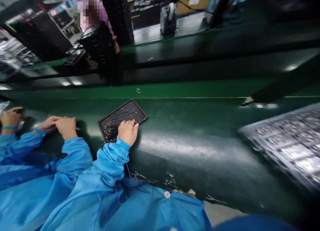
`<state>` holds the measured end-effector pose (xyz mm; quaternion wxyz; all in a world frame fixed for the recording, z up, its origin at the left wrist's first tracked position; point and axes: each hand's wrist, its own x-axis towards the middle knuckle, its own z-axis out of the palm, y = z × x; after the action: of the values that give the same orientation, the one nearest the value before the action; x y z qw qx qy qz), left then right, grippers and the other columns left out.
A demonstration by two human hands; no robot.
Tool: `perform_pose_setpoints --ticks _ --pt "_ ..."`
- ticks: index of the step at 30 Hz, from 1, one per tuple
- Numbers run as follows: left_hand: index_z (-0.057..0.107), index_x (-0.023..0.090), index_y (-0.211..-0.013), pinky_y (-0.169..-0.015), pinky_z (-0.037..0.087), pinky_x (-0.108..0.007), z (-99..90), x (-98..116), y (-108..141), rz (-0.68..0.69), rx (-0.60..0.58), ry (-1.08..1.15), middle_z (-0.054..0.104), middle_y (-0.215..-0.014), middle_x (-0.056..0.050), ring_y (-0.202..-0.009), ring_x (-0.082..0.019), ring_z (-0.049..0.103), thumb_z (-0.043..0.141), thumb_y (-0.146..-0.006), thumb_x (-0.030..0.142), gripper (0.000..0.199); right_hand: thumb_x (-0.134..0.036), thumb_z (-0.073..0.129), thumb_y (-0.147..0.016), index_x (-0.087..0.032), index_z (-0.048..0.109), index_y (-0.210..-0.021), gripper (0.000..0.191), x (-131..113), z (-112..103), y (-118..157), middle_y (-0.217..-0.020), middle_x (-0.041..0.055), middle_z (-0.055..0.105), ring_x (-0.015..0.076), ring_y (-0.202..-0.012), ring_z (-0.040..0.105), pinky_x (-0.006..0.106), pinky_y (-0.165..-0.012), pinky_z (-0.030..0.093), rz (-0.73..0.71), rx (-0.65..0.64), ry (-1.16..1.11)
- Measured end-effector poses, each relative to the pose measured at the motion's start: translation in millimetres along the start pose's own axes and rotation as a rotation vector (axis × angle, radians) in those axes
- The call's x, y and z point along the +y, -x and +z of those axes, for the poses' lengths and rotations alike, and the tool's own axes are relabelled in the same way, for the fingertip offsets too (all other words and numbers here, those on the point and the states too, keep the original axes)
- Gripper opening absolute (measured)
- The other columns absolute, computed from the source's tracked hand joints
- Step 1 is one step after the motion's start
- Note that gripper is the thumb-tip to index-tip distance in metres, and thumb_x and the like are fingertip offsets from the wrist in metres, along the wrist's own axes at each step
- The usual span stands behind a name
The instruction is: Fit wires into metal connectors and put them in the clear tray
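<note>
My left hand (128, 134), in a blue sleeve, lies over the near right part of a shallow black tray (140, 110). Its fingers are bent and close together on the tray; whatever they pinch is hidden or too small to name. Many tiny gold-coloured pieces (108, 128) are scattered in the tray, mostly on its left side, and a few appear by its near left corner. The tray sits at an angle on the dark green bench (185, 124). My right hand is not in view.
At the left, a co-worker's hands (66, 127) are close together, with another hand (10, 119) farther left. A blurred grey tray of parts (287, 134) stands right. A small metallic piece (138, 90) lies behind the black tray. A tape dispenser (168, 19) is farther back.
</note>
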<state>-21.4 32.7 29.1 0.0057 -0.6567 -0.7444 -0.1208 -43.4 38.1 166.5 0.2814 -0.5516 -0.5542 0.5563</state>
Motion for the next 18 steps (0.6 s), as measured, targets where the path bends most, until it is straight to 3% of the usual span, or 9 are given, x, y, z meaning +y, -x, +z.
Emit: perform_pose_setpoints --ticks 1,3,5,7,12,18 --pt "0.053 0.015 -0.108 -0.093 0.033 -0.043 -2.9 -7 -3 -0.092 -0.019 -0.044 0.059 -0.104 -0.01 -0.103 -0.024 0.048 0.031 -0.083 0.037 0.04 -0.017 0.019 -0.091 0.002 0.049 -0.074 0.039 -11 31 -2 -0.072 0.0001 0.058 -0.0018 -0.065 0.056 0.025 -0.06 0.033 -0.075 -0.048 0.001" --pt "0.05 0.015 -0.112 -0.09 0.034 -0.046 -5.3 -21 -6 -0.232 -0.109 -0.108 0.056 -0.108 -0.012 -0.106 -0.029 0.044 0.031 -0.082 0.038 0.043 -0.032 0.014 -0.086 0.001 0.044 -0.051 0.057 -20 82 -6 -0.043 -0.0075 0.044 -0.0043 -0.064 0.056 0.016 -0.056 0.027 -0.235 -0.126 -0.007" --pt "0.051 0.017 -0.112 -0.088 0.035 -0.046 -4.7 -32 -8 -0.294 -0.209 -0.125 0.055 -0.11 -0.011 -0.104 -0.03 0.044 0.031 -0.081 0.038 0.042 -0.039 0.001 -0.078 0.0 0.034 -0.041 0.063 -15 119 -13 -0.03 -0.0119 0.023 -0.0083 -0.053 0.053 0.013 -0.051 0.02 -0.368 -0.165 -0.018" --pt "0.055 0.02 -0.106 -0.086 0.036 -0.044 -3.3 -39 -10 -0.304 -0.277 -0.11 0.056 -0.107 -0.009 -0.1 -0.028 0.047 0.032 -0.081 0.037 0.038 -0.04 -0.006 -0.072 -0.001 0.026 -0.038 0.061 -5 144 -21 -0.027 -0.0142 0.007 -0.0112 -0.04 0.045 0.013 -0.048 0.015 -0.454 -0.194 -0.028" --pt "0.059 0.026 -0.099 -0.086 0.036 -0.041 -3.8 -44 -11 -0.263 -0.34 -0.052 0.057 -0.102 -0.006 -0.097 -0.024 0.049 0.035 -0.079 0.041 0.035 -0.039 0.002 -0.071 -0.002 0.024 -0.037 0.055 11 167 -33 -0.027 -0.0161 -0.003 -0.0139 -0.031 0.034 0.009 -0.048 0.012 -0.506 -0.26 -0.026" --pt "0.061 0.029 -0.094 -0.091 0.031 -0.045 -2.3 -46 -7 -0.215 -0.357 -0.004 0.057 -0.101 -0.004 -0.099 -0.024 0.047 0.039 -0.078 0.039 0.029 -0.037 0.015 -0.072 -0.004 0.023 -0.034 0.05 -3 161 -26 -0.027 -0.0166 0.003 -0.0131 -0.034 0.034 0.007 -0.048 0.013 -0.426 -0.257 -0.049"
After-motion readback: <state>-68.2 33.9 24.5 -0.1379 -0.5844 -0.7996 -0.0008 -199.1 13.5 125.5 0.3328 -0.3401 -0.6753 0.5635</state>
